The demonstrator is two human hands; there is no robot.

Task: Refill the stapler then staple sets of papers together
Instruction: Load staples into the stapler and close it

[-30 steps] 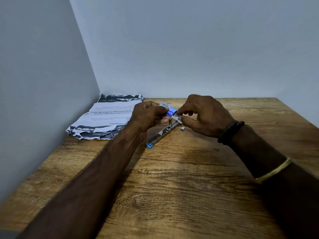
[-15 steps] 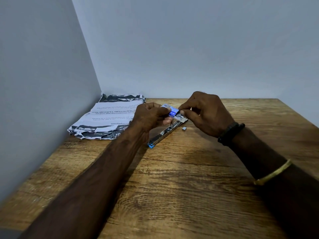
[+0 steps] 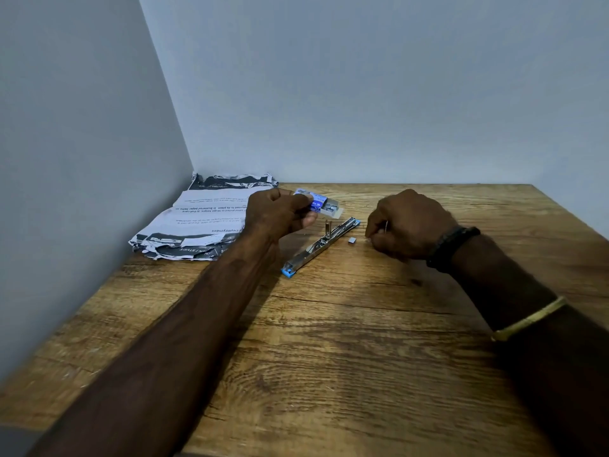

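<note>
Now the right hand [image 3: 408,225], pinching staples [image 3: 386,226], has pulled away from the box [image 3: 321,204] the left hand [image 3: 280,214] grips, toward the stapler [image 3: 321,245].

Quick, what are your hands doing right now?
Left hand: holding the blue staple box.
Right hand: fingers curled, pinching a thin silvery piece, probably staples.

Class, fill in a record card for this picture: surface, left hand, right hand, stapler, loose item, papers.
surface: wooden table
left hand: holds blue staple box, drawer slid out
right hand: curled, pinches thin metal piece, likely staples
stapler: opened flat on table, between the hands
loose item: small staple block beside stapler
papers: crumpled stack at far left by wall
</note>
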